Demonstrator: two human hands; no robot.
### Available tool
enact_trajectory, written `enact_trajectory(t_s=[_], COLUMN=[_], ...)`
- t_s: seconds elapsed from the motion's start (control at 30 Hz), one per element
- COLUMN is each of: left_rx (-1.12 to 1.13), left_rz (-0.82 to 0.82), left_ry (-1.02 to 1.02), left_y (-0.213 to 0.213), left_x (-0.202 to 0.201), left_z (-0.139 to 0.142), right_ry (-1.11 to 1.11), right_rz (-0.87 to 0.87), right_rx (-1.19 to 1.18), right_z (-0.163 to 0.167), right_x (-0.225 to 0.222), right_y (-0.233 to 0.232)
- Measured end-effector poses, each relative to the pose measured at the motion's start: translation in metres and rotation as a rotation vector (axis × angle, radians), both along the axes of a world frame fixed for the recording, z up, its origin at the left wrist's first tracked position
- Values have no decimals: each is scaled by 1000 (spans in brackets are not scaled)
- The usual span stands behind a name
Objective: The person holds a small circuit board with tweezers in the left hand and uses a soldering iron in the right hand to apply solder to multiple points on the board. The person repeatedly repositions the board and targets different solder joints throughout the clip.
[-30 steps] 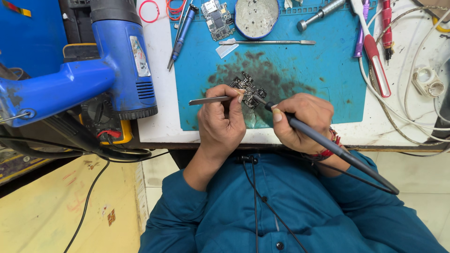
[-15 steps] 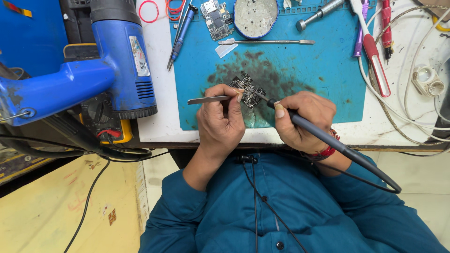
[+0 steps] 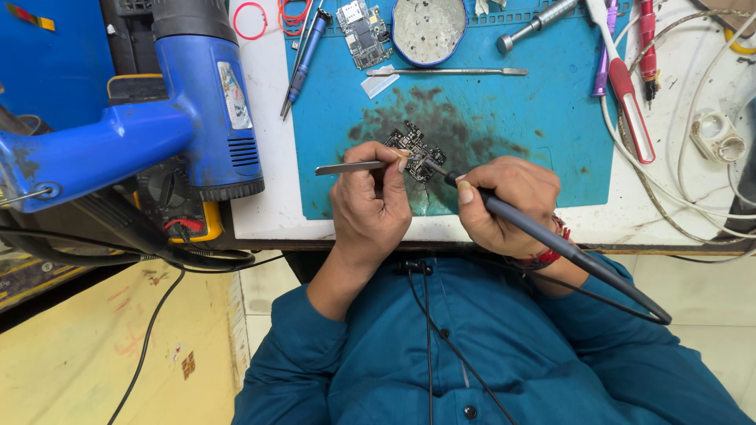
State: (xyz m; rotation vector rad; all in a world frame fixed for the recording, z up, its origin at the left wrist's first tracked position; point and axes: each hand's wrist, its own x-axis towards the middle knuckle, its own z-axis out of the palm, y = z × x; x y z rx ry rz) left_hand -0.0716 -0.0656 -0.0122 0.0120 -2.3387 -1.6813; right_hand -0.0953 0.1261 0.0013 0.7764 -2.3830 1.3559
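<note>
You're on a matt, soot-stained blue rubbery mat (image 3: 535, 134), with bright metal tweezers (image 3: 350, 168) and a glossy plastic heat gun (image 3: 197, 102).

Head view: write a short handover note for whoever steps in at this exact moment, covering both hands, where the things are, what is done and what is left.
Left hand: grips metal tweezers, tips at the small circuit board.
Right hand: holds the soldering iron like a pen, tip on the board's near edge.
The board lies on the blue work mat, on a dark scorched patch. A second board, a round tin and a metal spudger lie further back. The blue heat gun stands left of the mat.
Done: board pinned, iron applied.
Left: joint work looks unfinished; its state is too small to tell.
</note>
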Motion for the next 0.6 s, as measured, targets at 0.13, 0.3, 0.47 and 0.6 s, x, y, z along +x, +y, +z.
enact_trajectory(t_s=[0.13, 0.3, 0.47, 0.6], left_rx=[-4, 0, -5, -17], left_rz=[4, 0, 5, -2], left_ry=[6, 29, 14, 12], left_y=[1, 1, 0, 0], left_x=[-1, -1, -1, -1], left_z=[0, 1, 1, 1], right_ry=[8, 5, 13, 20], right_rz=[-24, -15, -15, -15], right_rx=[-2, 5, 5, 3], right_z=[-1, 0, 0, 1], right_x=[-1, -1, -1, -2], right_y=[0, 1, 0, -1])
